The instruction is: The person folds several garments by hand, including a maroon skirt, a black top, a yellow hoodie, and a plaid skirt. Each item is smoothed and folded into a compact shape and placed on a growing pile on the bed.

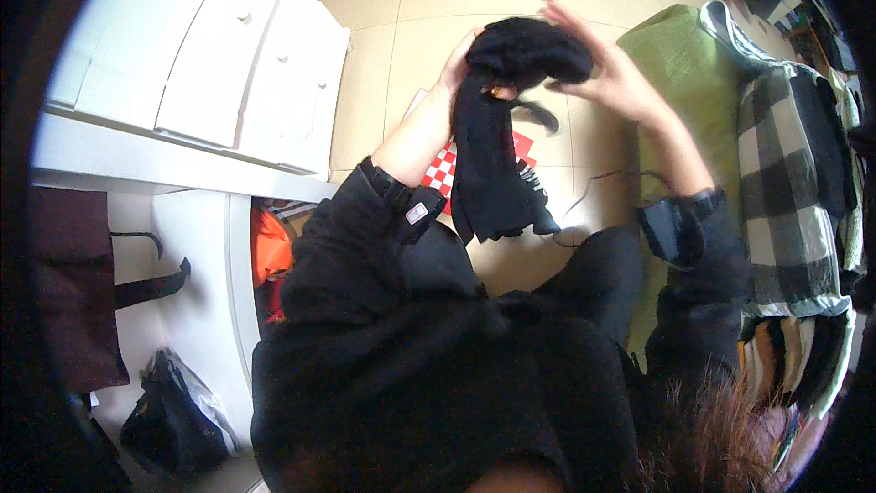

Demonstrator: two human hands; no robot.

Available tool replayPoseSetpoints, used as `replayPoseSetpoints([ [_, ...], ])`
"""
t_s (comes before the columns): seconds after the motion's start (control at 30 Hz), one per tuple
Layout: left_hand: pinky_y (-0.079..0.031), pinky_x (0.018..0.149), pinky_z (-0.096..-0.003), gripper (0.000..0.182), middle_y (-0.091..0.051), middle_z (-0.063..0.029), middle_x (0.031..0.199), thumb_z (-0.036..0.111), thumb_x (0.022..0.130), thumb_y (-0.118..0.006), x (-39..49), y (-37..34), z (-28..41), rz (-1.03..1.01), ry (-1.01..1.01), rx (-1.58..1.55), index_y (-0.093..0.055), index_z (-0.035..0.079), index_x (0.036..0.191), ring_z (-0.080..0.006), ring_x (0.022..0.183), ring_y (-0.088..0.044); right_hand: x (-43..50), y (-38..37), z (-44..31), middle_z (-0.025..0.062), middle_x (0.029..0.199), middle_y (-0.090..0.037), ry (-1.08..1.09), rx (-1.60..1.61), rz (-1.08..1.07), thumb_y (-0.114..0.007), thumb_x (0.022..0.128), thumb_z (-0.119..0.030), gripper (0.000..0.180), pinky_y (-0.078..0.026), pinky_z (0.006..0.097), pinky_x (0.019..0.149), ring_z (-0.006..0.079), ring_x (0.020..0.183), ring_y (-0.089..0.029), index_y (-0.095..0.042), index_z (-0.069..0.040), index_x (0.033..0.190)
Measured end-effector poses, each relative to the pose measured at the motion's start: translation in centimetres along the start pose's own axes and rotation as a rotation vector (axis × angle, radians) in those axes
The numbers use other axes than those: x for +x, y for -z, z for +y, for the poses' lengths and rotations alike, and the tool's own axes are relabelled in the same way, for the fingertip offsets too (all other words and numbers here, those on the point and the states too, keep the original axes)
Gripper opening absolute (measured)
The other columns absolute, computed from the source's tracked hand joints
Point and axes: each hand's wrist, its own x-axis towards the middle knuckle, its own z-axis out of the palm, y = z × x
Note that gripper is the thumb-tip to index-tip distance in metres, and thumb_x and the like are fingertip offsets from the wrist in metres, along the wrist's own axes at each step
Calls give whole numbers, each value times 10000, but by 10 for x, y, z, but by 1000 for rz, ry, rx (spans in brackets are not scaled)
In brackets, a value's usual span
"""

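Note:
A black cloth garment hangs in front of me, its upper part gathered into a thick bundle. My left hand grips the left side of that bundle, with a small gold-coloured spot showing by a fingertip below it. At the bundle's right end is my right hand, blurred, with thumb and fingers spread wide around the cloth. Its fingertips look clear of the fabric. A loose dark strip sticks out to the right under the bundle. The garment's lower end hangs above my knees, beside a black-and-white striped piece.
White drawers with round knobs stand at left, above an open compartment holding a dark bag. A red-and-white checked item lies on the tiled floor, near a thin cable. Folded clothes line a green-covered surface at right.

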Motion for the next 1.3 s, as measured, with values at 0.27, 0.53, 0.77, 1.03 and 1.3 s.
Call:
replayPoseSetpoints([
  [0.27,-433,710,-336,470,-594,-150,999,410,918,-337,-20,13,19,339,82,1000,-501,44,1162,-221,824,-563,12,-31,-5,59,1024,-591,-415,414,247,-543,866,-379,442,-409,272,851,126,952,-527,-544,-6,1103],
  [0.53,-427,852,-279,397,-594,-94,1054,314,870,-538,-31,-46,28,415,-149,1259,-535,25,1143,-154,939,-561,22,-34,-20,36,1045,-584,-397,492,281,-544,867,-362,416,-389,275,877,118,982,-519,-533,-47,1139],
  [0.77,-476,844,-299,291,-573,-137,1081,140,920,-411,-15,-57,9,285,-321,694,-480,-46,1134,-201,951,-585,27,-34,12,17,822,-541,-314,-352,592,-701,741,-283,399,-427,247,722,102,719,-476,-539,-39,1011],
  [1.03,-472,871,-358,316,-562,-154,1099,196,934,-387,-4,-59,11,201,-322,475,-460,4,1174,-239,988,-572,3,-86,-22,109,1074,-557,-200,306,379,-579,845,-285,447,-398,293,865,189,1004,-505,-480,6,1169],
  [1.3,-483,773,-255,222,-631,-91,938,105,821,-588,-45,-76,72,324,-400,838,-585,-13,1009,-155,831,-605,-1,-29,3,27,888,-628,-460,594,576,-596,831,-217,245,-419,246,770,105,815,-562,-615,-20,976],
])
